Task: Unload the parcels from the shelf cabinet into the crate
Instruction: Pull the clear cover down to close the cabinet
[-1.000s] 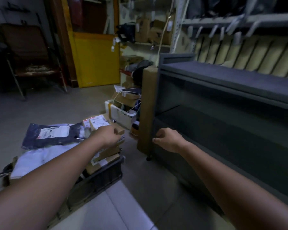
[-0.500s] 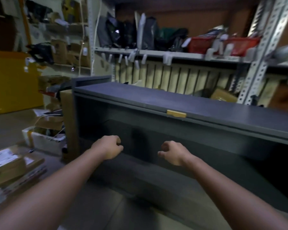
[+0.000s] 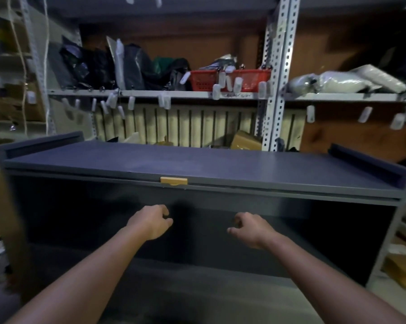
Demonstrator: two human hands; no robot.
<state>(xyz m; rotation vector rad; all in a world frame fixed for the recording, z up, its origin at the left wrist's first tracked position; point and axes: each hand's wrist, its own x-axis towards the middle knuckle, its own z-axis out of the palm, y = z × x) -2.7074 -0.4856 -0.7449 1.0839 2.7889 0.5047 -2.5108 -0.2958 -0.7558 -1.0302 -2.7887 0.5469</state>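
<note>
A dark grey shelf cabinet (image 3: 197, 169) fills the middle of the head view, with a small orange tab (image 3: 173, 180) on its front lip. Its open compartment below is dark, and I see no parcel inside it. My left hand (image 3: 151, 220) and my right hand (image 3: 250, 228) hover side by side in front of that opening, fingers loosely curled, holding nothing. The crate is out of view.
Behind the cabinet stands a metal rack (image 3: 275, 94) with dark bags (image 3: 132, 66), red baskets (image 3: 230, 79) and white sacks (image 3: 344, 80). A brown box (image 3: 245, 140) lies behind the cabinet top. Cardboard boxes (image 3: 400, 271) sit on the floor at the right.
My view has swung right, away from the crate of parcels, and now faces the cabinet squarely. My left hand has left the parcels and come up beside my right hand.
</note>
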